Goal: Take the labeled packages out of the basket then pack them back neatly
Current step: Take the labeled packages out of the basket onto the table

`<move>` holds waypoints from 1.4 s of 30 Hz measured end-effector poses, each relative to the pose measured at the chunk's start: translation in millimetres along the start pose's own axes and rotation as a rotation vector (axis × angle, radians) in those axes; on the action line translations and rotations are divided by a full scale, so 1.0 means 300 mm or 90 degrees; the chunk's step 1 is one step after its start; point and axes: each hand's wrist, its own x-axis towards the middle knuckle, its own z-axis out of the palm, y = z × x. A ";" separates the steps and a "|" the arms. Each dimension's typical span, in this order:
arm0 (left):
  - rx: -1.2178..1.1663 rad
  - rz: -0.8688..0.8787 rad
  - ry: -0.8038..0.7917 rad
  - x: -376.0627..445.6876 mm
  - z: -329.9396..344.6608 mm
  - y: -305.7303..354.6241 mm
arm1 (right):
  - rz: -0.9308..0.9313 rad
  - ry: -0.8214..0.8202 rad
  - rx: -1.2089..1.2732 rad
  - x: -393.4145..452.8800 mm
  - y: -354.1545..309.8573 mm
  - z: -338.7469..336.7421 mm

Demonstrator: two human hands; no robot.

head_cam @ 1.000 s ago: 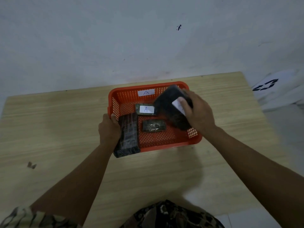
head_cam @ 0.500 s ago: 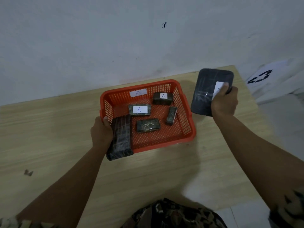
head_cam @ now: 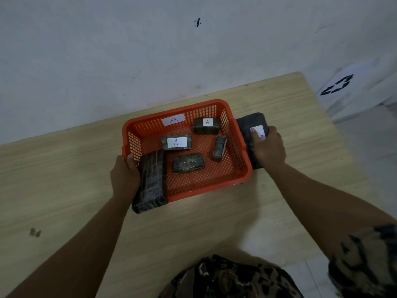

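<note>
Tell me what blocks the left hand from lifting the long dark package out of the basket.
Nothing visible does. The left hand already grips the long dark package, which leans over the orange basket's near rim; the small packages lie apart, to its right.

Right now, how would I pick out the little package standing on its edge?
Find the orange basket in the middle of the wooden table. Inside it, look near its right wall for the narrow package. It alone stands on its thin edge with no label showing, while the other small packages in the basket lie flat.

Wooden table; orange basket on it
</note>
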 end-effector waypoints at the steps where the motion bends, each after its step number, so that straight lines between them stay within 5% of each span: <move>1: -0.001 0.000 0.001 0.000 0.000 0.000 | -0.002 -0.008 -0.007 0.000 0.002 -0.002; 8: -0.001 -0.003 -0.004 -0.001 -0.003 0.006 | -0.037 -0.068 -0.007 0.014 0.019 -0.019; 11: -0.007 -0.003 -0.006 -0.005 -0.004 0.011 | -0.049 -0.014 0.010 -0.006 -0.030 -0.029; 16: -0.022 -0.021 -0.019 -0.007 -0.005 0.019 | -0.328 0.100 0.025 -0.108 -0.211 -0.032; 20: -0.035 -0.037 -0.023 -0.007 -0.007 0.023 | -0.490 -0.075 0.019 -0.287 -0.332 0.033; 24: -0.034 -0.043 -0.025 -0.006 -0.008 0.023 | -0.315 -0.363 -0.001 -0.462 -0.400 0.162; 29: -0.038 -0.044 -0.035 -0.006 -0.004 0.023 | -0.052 -0.548 0.090 -0.561 -0.458 0.294; 34: -0.058 -0.052 -0.033 -0.008 -0.008 0.035 | 0.124 -0.600 0.236 -0.555 -0.479 0.295; 37: -0.091 -0.006 -0.017 -0.007 -0.033 0.078 | 0.095 -0.608 0.202 -0.504 -0.474 0.231; 42: 0.087 0.178 -0.010 0.072 -0.026 0.207 | -0.009 -0.528 0.219 -0.366 -0.463 0.066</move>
